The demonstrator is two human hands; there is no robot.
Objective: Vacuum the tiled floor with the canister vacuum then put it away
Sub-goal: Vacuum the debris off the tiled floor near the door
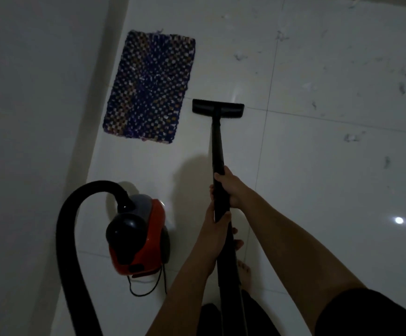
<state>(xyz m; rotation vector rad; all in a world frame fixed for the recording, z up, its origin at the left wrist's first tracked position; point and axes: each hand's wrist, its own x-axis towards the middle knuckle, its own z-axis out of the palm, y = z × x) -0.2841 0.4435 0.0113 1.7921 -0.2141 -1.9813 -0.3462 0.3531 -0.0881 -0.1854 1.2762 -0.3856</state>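
**Q:** How are your hands set on the tool?

**A:** My right hand is clenched around the straight black plastic wand, higher up the tube. My left hand grips the same wand just below it, toward my body. Both grasps are closed on the tube.

**Q:** Where is the working end?

**A:** The flat black floor nozzle rests on the glossy white tiled floor, just beside the blue-and-white woven rectangular mat, not touching it. The red-and-black canister vacuum body sits on the floor to my left, near the white wall, joined by the thick black curved hose.

**Q:** What does the stroke require?

**A:** In my judgement: keep the nozzle flat on the tile, and steer right toward the scattered pale scraps, which lie well apart from the nozzle. Avoid catching the mat edge. Watch the thin black cord near my bare foot.
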